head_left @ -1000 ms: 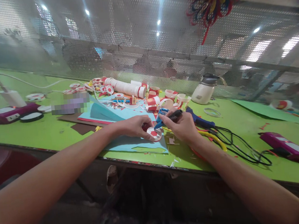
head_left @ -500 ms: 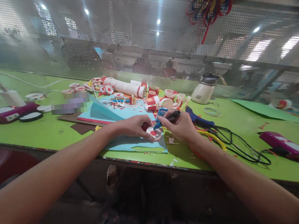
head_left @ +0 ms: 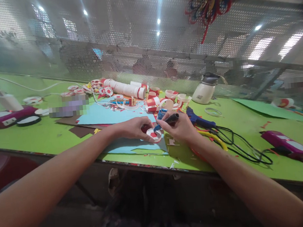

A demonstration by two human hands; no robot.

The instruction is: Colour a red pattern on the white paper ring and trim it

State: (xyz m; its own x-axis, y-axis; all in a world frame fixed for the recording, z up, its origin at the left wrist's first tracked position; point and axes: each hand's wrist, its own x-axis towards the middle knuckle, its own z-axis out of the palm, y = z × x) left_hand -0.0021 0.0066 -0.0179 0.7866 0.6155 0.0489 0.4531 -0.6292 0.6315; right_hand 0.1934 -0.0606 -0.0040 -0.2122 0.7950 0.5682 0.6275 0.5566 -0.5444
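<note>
My left hand [head_left: 139,128] is closed on the rim of a round white paper-cup base [head_left: 154,136] with a red patch drawn at its centre. Between the fingers of my right hand [head_left: 180,127] is a marker pen [head_left: 171,118], black at the upper end and blue towards the tip. Its tip meets the white face near the red patch; exact contact is hard to make out. Beneath both hands lies light blue paper [head_left: 133,147] with a ragged edge. A blue roll-like item [head_left: 162,114] sits just behind the right hand.
Behind are a stack of white cups [head_left: 124,88], cut red-and-white cups [head_left: 152,104] and blue sheets [head_left: 95,115]. To the right are a blue glue gun [head_left: 199,120], yellow-handled scissors [head_left: 214,138], black cable [head_left: 239,148], purple power strip [head_left: 288,145] and white jug [head_left: 204,89].
The raised, curled blue sheet at the back left now lies flat. The marker pen has shifted slightly in my right hand, and the whole view has moved a little.
</note>
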